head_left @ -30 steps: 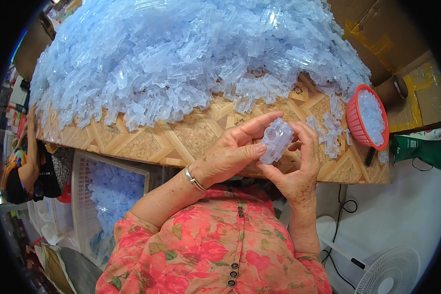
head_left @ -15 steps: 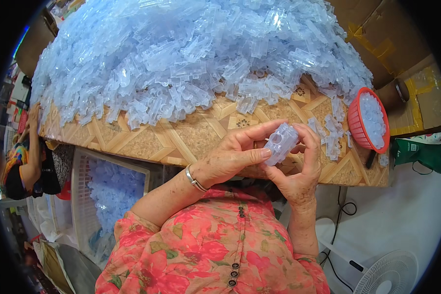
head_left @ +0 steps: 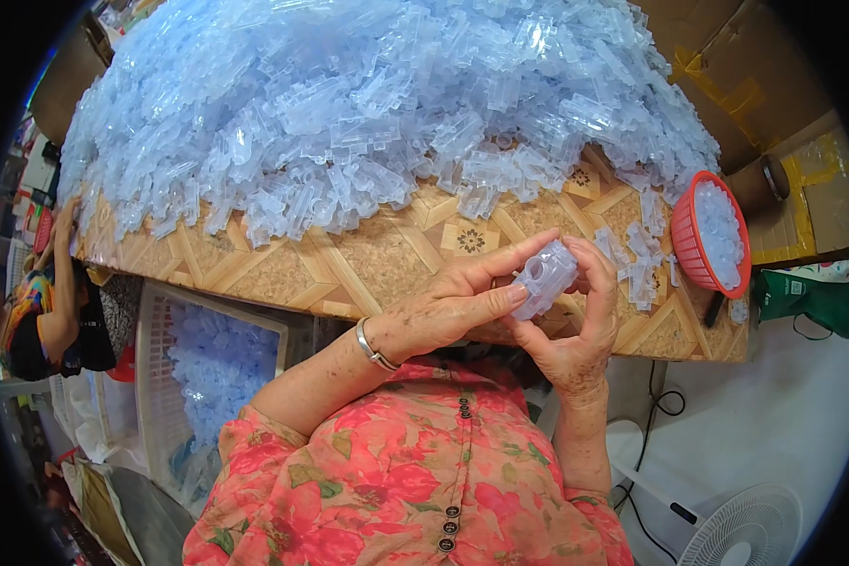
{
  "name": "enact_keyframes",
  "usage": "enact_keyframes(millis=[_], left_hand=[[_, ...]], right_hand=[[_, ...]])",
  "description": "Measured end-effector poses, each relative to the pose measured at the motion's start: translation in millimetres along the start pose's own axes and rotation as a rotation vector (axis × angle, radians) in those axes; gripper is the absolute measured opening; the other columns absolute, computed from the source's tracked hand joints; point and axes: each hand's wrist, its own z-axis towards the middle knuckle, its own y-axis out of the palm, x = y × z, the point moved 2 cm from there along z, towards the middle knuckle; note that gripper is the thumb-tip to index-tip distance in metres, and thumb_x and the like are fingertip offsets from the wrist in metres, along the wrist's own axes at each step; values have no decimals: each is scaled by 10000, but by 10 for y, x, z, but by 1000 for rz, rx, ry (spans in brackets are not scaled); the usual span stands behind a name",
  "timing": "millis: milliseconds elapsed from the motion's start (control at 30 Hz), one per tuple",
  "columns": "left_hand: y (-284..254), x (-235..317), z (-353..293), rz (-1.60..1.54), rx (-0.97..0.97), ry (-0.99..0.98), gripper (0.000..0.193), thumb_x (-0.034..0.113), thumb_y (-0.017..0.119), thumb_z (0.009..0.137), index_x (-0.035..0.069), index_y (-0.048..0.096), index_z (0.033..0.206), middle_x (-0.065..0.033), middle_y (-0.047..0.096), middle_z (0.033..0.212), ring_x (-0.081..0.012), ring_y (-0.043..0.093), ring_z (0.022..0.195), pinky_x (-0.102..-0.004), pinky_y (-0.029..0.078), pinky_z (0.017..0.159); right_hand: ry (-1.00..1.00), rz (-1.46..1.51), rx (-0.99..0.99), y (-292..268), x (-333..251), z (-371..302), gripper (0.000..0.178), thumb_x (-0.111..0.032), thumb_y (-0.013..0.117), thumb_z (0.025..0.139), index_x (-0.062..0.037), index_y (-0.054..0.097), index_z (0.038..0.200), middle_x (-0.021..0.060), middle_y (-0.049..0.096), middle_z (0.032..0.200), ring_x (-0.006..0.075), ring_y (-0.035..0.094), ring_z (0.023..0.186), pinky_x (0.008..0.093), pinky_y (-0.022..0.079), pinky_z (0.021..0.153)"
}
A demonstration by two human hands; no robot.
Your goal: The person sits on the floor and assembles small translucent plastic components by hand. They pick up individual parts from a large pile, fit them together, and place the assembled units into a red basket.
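Observation:
Between my two hands is a clear, bluish plastic piece (head_left: 549,275), short and blocky with a round opening on its side. My left hand (head_left: 476,288), with a silver bracelet at the wrist, grips its left side between thumb and fingers. Fingers and thumb of my right hand (head_left: 580,316) close on its right side and lower end. Both hands are just above the front edge of the patterned table (head_left: 377,250). A few loose clear pieces (head_left: 643,269) lie on the tabletop to the right of my hands.
A large heap of clear plastic pieces (head_left: 368,104) covers the table's far part. At right stands a red basket (head_left: 690,247) holding small clear parts, beside cardboard boxes (head_left: 726,66). A white crate (head_left: 156,368) of bluish parts, a fan (head_left: 745,528) and another person's arm (head_left: 63,283) surround the table.
The plastic piece has turned very slightly in my fingers, and its round opening shows a little more. Both hands keep nearly the same place and grip.

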Motion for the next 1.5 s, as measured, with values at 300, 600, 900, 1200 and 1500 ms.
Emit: enact_keyframes(millis=[300, 600, 900, 1200, 1500], left_hand=[[42, 80, -53, 450, 25, 111, 604, 244, 481, 1091, 45, 257, 1616, -79, 485, 1507, -135, 482, 1330, -284, 407, 1084], [65, 31, -50, 222, 55, 108, 549, 211, 472, 1092, 41, 328, 1593, -76, 488, 1505, -137, 489, 1324, -285, 410, 1089], [46, 41, -52, 243, 92, 73, 540, 176, 531, 1064, 60, 388, 1572, -57, 543, 1442, -121, 531, 1256, -277, 462, 1028], [13, 13, -54, 396, 122, 147, 520, 172, 543, 1060, 33, 424, 1546, -75, 537, 1467, -149, 521, 1299, -302, 433, 1073], [109, 21, -54, 162, 134, 134, 532, 163, 520, 1065, 28, 388, 1562, -74, 506, 1495, -145, 497, 1330, -299, 410, 1103]], right_hand=[[25, -5, -30, 21, 47, -49, 884, -217, 946, 629, -68, 527, 1392, 138, 621, 1322, 294, 648, 1126, 375, 548, 896], [56, 89, 43, 93, 74, -116, 878, -239, 953, 649, -54, 526, 1393, 120, 627, 1293, 261, 666, 1093, 366, 555, 899], [102, 116, 7, 116, 114, -147, 876, -233, 943, 664, -51, 513, 1405, 127, 627, 1288, 264, 674, 1090, 366, 561, 906], [18, 14, 31, 149, 95, -126, 871, -256, 937, 671, -31, 515, 1400, 160, 649, 1243, 276, 704, 1014, 360, 588, 830], [-13, -26, 87, 161, 95, -138, 896, -275, 937, 674, -4, 509, 1414, 155, 654, 1252, 255, 713, 999, 345, 596, 798]])
